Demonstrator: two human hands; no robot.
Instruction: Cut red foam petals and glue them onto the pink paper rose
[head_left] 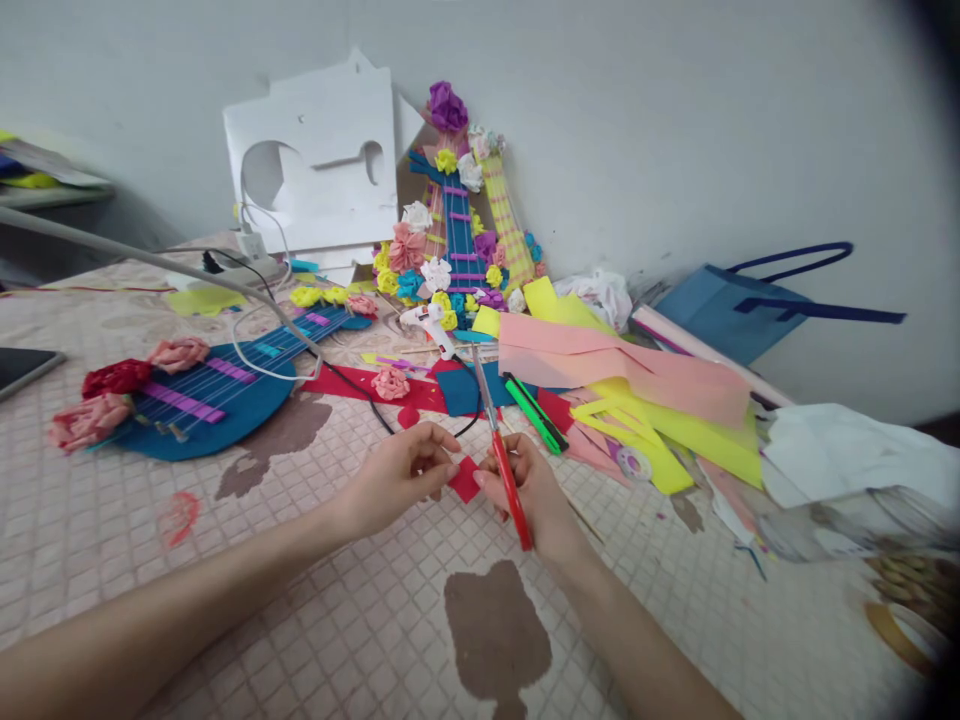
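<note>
A small red square piece [466,480], paper or fabric, is stretched between my two hands above the tiled-pattern table. My left hand [397,475] pinches its left edge between thumb and fingertips. At the right edge, my right hand [525,485] grips it with thumb and fingers. The same right hand carries red-handled scissors [510,490], their blades pointing away from me. Just beyond my hands lie a red strip [345,387], a small red round piece [408,417] and a pink crepe paper flower [391,383]. A green cutter knife [535,415] lies right of the scissors.
A blue guitar-shaped craft [217,425] with flowers lies left; more decorated guitars [459,230] lean on the wall. A white glue gun [429,322] with a black cord is behind my hands. Pink [600,360] and yellow sheets [652,435] pile up right. A white cable crosses left.
</note>
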